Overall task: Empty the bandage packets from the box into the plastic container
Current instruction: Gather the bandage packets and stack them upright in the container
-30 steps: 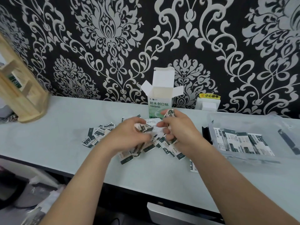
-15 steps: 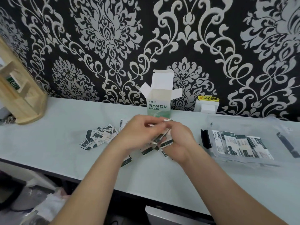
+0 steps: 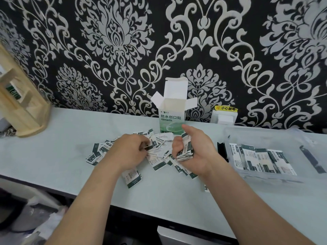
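On the pale desk [image 3: 62,156], your plastic container [image 3: 265,134] sits at the right with 1 row of packets [image 3: 261,160] inside, and the open box [image 3: 172,121] stands by the wall. Your right hand [image 3: 200,151] grips a stack [image 3: 185,153]; your left hand [image 3: 129,151] pinches at the loose packets [image 3: 157,160] before the box.

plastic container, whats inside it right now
A row of overlapping bandage packets lies flat inside the plastic container, toward its near side. Anything beneath them is covered.
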Motion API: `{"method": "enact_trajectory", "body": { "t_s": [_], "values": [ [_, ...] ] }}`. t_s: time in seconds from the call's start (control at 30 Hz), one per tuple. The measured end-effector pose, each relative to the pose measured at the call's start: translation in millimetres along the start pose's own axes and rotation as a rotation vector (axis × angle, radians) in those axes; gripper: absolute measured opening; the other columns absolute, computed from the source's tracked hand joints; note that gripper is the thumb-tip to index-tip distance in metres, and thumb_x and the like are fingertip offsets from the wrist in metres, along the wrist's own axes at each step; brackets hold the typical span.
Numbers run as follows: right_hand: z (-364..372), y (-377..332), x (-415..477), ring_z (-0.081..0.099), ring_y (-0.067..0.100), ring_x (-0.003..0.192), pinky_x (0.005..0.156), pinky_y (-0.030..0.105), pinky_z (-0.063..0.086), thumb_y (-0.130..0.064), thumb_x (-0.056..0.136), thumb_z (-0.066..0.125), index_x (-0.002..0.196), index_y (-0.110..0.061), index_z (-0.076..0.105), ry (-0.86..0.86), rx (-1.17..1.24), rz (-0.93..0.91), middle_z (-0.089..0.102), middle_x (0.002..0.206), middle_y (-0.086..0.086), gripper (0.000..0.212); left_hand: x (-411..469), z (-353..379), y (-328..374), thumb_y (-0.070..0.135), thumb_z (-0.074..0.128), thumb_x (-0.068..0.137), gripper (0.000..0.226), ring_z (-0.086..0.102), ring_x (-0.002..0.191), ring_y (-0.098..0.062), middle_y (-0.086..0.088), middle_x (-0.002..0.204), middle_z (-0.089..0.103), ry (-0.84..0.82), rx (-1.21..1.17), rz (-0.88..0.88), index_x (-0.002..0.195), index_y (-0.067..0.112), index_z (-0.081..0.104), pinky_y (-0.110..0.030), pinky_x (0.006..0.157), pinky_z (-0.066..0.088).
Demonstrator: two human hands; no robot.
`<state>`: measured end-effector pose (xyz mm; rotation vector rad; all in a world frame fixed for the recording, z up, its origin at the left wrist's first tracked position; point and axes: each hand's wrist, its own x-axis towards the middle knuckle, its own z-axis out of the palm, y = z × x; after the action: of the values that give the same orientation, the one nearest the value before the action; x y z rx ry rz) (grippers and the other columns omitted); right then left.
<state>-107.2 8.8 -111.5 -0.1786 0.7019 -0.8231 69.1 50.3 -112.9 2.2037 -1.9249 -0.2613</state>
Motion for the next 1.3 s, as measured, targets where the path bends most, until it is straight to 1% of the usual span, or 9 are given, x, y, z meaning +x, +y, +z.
{"method": "enact_trajectory", "body": {
  "t_s": [0.17,0.27,0.37,0.5,0.57,0.77,0.97,1.13,1.3],
  "values": [
    [0,-1,1,0.031,0.01,0.044,0.033,0.017,0.022,-0.012,0.089,0.059,0.102,-0.012,0.057,0.009,-0.171,-0.01,0.044,0.065,0.004,0.013,-3,0,0,0.029,0.054,0.094,0.027,0.063,0.091,-0.025,-0.003,0.099,0.072,0.172,-0.086,-0.013,0.117,0.024,0.065,-0.03,0.074,0.05],
    [0,3,1,0.031,0.01,0.044,0.032,0.017,0.021,-0.011,0.091,0.057,0.098,-0.012,0.053,0.003,-0.255,-0.042,0.045,0.066,0.005,0.008,0,5,0,0.043,0.062,0.086,0.035,0.061,0.096,-0.027,-0.003,0.1,0.069,0.095,-0.006,-0.085,0.114,0.022,0.062,-0.03,0.071,0.043],
    [1,6,0,0.032,0.01,0.045,0.034,0.016,0.021,-0.009,0.093,0.053,0.098,-0.012,0.053,-0.002,-0.357,-0.09,0.048,0.067,0.006,0.005,2,8,8,0.031,0.063,0.081,0.013,0.06,0.084,-0.027,-0.002,0.084,0.067,0.121,0.039,-0.077,0.087,0.019,0.061,-0.029,0.062,0.037],
    [0,8,0,0.033,0.01,0.046,0.036,0.016,0.022,-0.008,0.094,0.052,0.104,-0.011,0.054,-0.002,-0.386,-0.106,0.054,0.07,0.009,0.01,2,7,11,0.016,0.06,0.084,0.029,0.062,0.096,-0.03,-0.007,0.101,0.072,0.207,-0.045,-0.099,0.111,0.02,0.067,-0.031,0.076,0.047],
    [0,9,2,0.033,0.01,0.046,0.036,0.016,0.023,-0.009,0.094,0.054,0.104,-0.01,0.053,0.007,-0.385,-0.11,0.054,0.072,0.01,0.01,2,2,10,0.013,0.061,0.084,0.037,0.064,0.094,-0.026,-0.005,0.105,0.072,0.264,-0.174,-0.16,0.12,0.021,0.065,-0.028,0.082,0.049],
    [5,11,3,0.035,0.008,0.05,0.037,0.016,0.025,-0.021,0.09,0.065,0.105,-0.012,0.062,-0.105,-0.345,-0.16,0.053,0.07,0.004,0.018,-10,-15,33,-0.001,0.078,0.074,0.038,0.067,0.061,-0.014,-0.007,0.08,0.071,0.226,-1.151,-0.279,0.106,0.017,0.068,-0.022,0.052,0.048],
    [9,6,-7,0.044,0.003,0.039,0.035,0.014,0.034,0.0,0.092,0.058,0.092,-0.012,0.06,-0.186,-0.387,-0.419,0.057,0.062,0.001,0.013,-18,-19,57,0.009,0.078,0.071,0.027,0.071,0.07,-0.024,-0.014,0.089,0.075,0.077,-1.438,-0.269,0.096,0.008,0.071,-0.037,0.06,0.06],
    [12,2,-10,0.043,0.009,0.047,0.04,0.019,0.038,-0.03,0.09,0.066,0.094,-0.017,0.062,-0.171,-0.365,-0.375,0.052,0.071,0.004,0.014,-23,-20,69,0.018,0.08,0.073,0.009,0.063,0.055,-0.005,0.007,0.064,0.07,0.405,-0.866,-0.098,0.074,0.022,0.072,-0.019,0.052,0.051],
    [16,3,-11,0.062,0.018,0.059,0.053,0.025,0.05,-0.037,0.091,0.057,0.086,-0.017,0.065,-0.177,-0.333,-0.193,0.063,0.066,0.003,0.022,-29,-13,88,0.019,0.075,0.075,0.005,0.06,0.058,-0.008,0.005,0.063,0.067,0.272,-0.619,0.107,0.075,0.022,0.07,-0.022,0.055,0.048]
  ]
}}
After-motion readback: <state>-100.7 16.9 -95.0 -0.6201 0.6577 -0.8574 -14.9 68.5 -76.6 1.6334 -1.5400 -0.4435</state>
